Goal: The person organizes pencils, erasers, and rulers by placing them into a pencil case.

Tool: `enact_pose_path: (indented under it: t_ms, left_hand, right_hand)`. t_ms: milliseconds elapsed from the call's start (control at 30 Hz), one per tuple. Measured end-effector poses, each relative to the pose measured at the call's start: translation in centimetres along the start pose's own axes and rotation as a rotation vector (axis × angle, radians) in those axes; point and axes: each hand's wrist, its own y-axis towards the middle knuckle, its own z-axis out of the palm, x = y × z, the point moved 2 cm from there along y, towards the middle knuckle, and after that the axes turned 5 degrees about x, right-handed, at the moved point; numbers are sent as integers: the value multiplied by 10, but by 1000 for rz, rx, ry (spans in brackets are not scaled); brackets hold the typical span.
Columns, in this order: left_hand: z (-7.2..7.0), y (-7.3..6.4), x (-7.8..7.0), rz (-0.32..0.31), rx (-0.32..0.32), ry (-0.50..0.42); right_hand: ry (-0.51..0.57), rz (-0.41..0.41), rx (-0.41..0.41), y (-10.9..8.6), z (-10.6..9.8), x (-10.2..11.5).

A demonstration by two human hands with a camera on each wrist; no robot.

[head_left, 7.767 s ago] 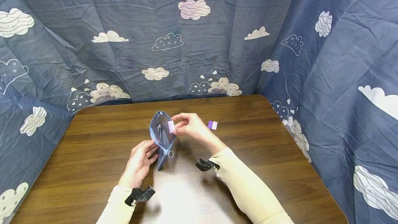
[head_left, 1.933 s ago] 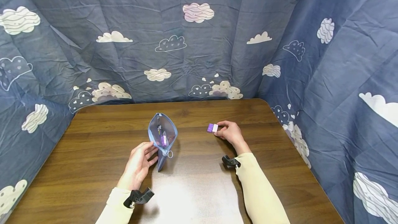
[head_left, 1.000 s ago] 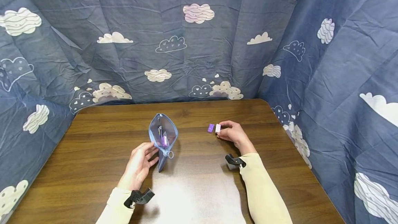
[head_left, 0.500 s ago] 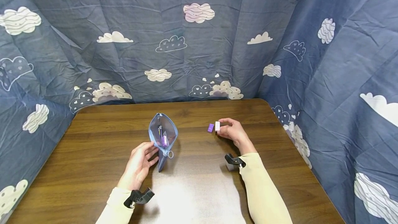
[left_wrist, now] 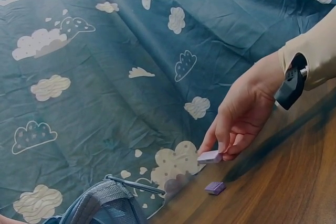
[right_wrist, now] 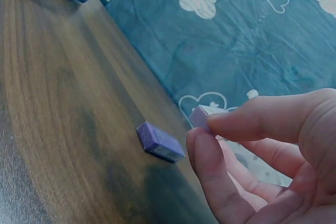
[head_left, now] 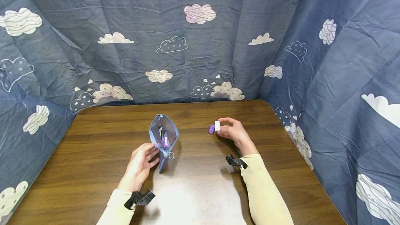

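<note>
My right hand [head_left: 235, 133] pinches a small white-and-lilac eraser [head_left: 217, 126] between thumb and fingertips. In the right wrist view the lilac end of that eraser [right_wrist: 200, 117] shows past the fingertips. A purple-wrapped eraser [head_left: 211, 129] lies on the table just left of it; the left wrist view shows this purple eraser [left_wrist: 214, 188] below the raised one. My left hand [head_left: 139, 166] holds the near left side of a blue zip pouch [head_left: 173, 127], its mouth wide apart. Inside the pouch are slim pens [head_left: 160, 133] and a purple-and-white item [head_left: 165, 142].
The brown wooden table [head_left: 103, 141] reaches back to a dark blue cloud-print curtain [head_left: 134, 16], which also hangs along both sides. A ring pull [head_left: 171, 155] hangs from the pouch's zip. Bright glare lies on the table's front middle.
Earlier, my right hand held a pale item at the pouch mouth; a purple-and-white item then lies inside. Since then it has lifted the white eraser off the table beside the purple one.
</note>
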Motion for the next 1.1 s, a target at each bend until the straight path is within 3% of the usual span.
enact_pose_path:
  t_ms: [1100]
  left_hand:
    - [1,-1,-1,-8,-6,-5]
  right_hand:
    - [-117,-98,65,-18,30,37]
